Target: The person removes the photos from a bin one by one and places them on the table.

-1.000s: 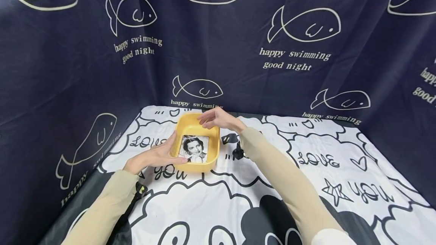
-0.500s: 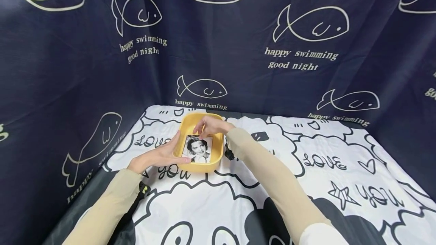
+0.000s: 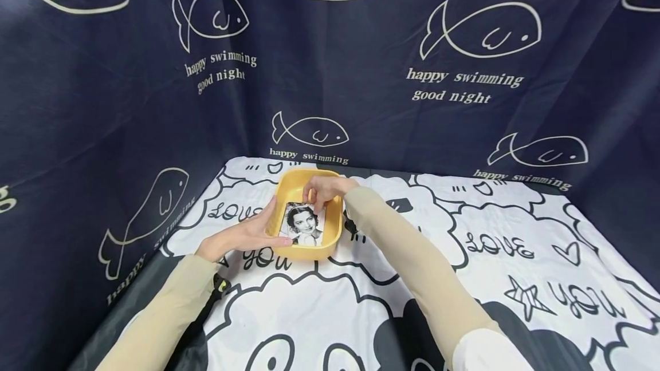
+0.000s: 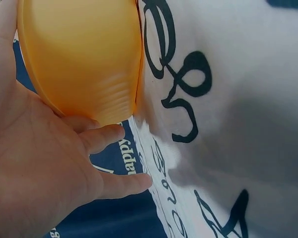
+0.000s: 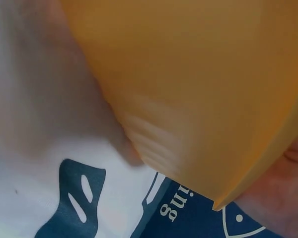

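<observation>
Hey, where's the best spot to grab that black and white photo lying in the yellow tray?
Probably its far edge, reached from above. The photo lies flat on the floor of the yellow tray, so the tray's walls block a side approach. The right hand is already over that far edge, fingertips down, while the left hand rests against the tray's left wall. A fingertip pinch lifting that edge looks easiest.

A yellow tray [image 3: 334, 228] holds a black-and-white photo [image 3: 304, 225] on a white, black-cartoon cloth [image 3: 464, 256].

Yellow rounded tub [image 3: 334, 228], far centre-left on the cloth, black-and-white portrait photo [image 3: 304, 224] inside it, far edge lifted, tilted up.
</observation>
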Demonstrator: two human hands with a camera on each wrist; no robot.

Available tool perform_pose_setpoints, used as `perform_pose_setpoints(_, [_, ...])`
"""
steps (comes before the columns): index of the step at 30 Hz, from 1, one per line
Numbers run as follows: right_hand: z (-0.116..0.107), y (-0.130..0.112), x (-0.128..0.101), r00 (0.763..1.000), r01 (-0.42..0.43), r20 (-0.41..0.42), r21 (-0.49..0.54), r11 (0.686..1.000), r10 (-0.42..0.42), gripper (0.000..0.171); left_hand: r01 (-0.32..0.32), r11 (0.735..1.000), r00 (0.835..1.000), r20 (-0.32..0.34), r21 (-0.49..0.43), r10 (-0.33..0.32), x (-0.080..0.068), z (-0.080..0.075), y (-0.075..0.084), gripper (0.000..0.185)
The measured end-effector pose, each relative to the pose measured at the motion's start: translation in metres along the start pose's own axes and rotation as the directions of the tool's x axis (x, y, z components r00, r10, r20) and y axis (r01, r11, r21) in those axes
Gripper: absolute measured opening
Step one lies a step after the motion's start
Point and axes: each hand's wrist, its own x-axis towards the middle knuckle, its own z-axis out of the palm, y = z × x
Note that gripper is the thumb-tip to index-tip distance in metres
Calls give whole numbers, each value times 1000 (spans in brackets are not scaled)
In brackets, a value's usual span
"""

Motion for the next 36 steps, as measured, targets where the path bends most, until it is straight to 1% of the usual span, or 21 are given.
perform_pose_setpoints(4, [-2, 0, -2, 997, -73, -1, -1, 997, 73, 46, 11, 1000, 1000, -4, 7, -11, 1, 0, 1, 118])
perform_pose_setpoints(6, [-2, 0, -1, 996, -88, 8, 16, 996, 88, 45, 20, 1000, 1000, -6, 9, -20, 1, 0, 2, 117])
perform_pose_setpoints(9, [-1, 2, -1, 995, -97, 12, 23, 995, 96, 46, 4, 1000, 1000, -4, -5, -4, 2, 0, 2, 117])
perform_pose_setpoints(13, [2, 3, 2, 995, -101, 0, -1, 995, 101, 46, -7, 1000, 1000, 1, -17, 7, 2, 1, 1, 117])
perform_pose_setpoints(18, [6, 2, 4, 995, -98, -15, -23, 995, 98, 45, 24, 1000, 1000, 8, -6, -24, 1, 1, 0, 117])
perform_pose_setpoints(22, [7, 2, 3, 995, -101, -31, -44, 994, 99, 44, 34, 999, 999, 10, -10, -33, 1, 1, -1, 117])
perform_pose_setpoints(28, [7, 2, 3, 994, -72, -90, -90, 993, 64, 45, -17, 999, 1000, 3, -48, 17, 2, 3, -1, 115])
perform_pose_setpoints(30, [7, 2, 4, 993, -56, -107, -64, 996, 49, 46, -30, 998, 1000, 3, -56, 31, 2, 3, 0, 115])
perform_pose_setpoints(33, [6, 3, 2, 991, -24, -128, 1, 1000, 24, 47, -38, 997, 999, 5, -62, 38, 1, 2, 0, 115])
perform_pose_setpoints(36, [5, 4, -3, 989, -3, -150, 106, 994, 19, 42, -34, 997, 999, 5, -64, 34, 2, 2, -1, 115])
